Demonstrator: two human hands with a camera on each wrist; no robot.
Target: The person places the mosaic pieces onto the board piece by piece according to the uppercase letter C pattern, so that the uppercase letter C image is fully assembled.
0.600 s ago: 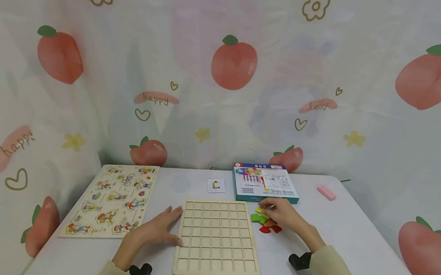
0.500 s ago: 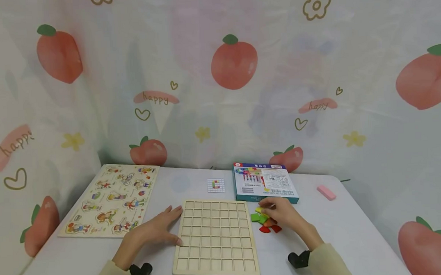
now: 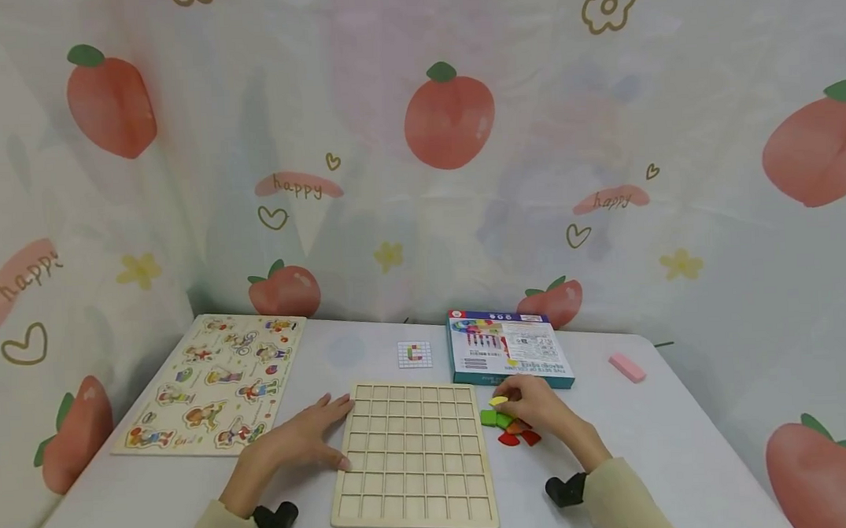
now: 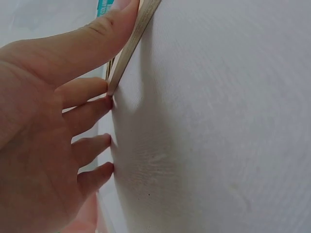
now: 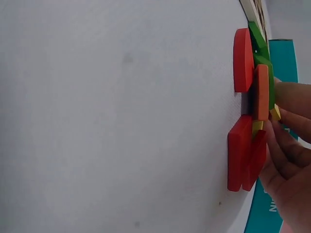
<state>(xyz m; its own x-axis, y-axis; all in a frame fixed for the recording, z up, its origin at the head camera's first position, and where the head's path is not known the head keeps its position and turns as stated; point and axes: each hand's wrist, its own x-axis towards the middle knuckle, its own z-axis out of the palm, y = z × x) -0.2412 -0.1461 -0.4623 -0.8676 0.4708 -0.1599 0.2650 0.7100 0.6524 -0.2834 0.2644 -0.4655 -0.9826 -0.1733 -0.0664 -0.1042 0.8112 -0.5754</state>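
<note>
The right-hand grip [image 3: 535,406] pinches a yellow block [image 3: 497,401]; leftward lies the wooden grid board [image 3: 413,457], touched by the outstretched left-hand grip [image 3: 299,439].

This is a small play corner, closed in by a hanging cloth [image 3: 420,205] which is printed with peaches, hearts and the word "happy". On the white table [image 3: 658,443] lie a puzzle board [image 3: 166,417] with cartoon children and a wooden grid board [image 3: 413,443]. Whether it belongs to a home, one cannot tell.
</note>
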